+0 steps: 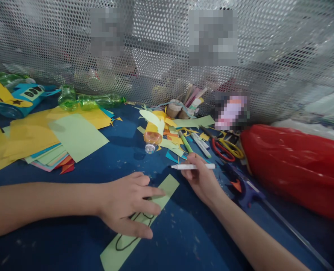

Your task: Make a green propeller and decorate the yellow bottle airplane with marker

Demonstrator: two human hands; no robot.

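Under my left hand (135,207), whose fingers are spread, lies a light green paper strip (113,254) set at a slant on the table. A black drawn outline of curves and loops shows on the strip, partly covered by my fingers. In my right hand (202,180) is a white marker (193,166), held sideways above the table with its dark tip pointing left. That tip is apart from the strip, past its upper right end. Just behind my right hand lies a green pen (185,142) among paper scraps.
Stacked coloured paper (34,135) and a blue-and-yellow bottle plane (28,96) sit at left. A yellow-wrapped bottle (154,131) lies ahead, near red-handled scissors (222,149). At right are a glue gun (247,190) and a red plastic bag (291,165). Perforated metal (161,49) rises behind.
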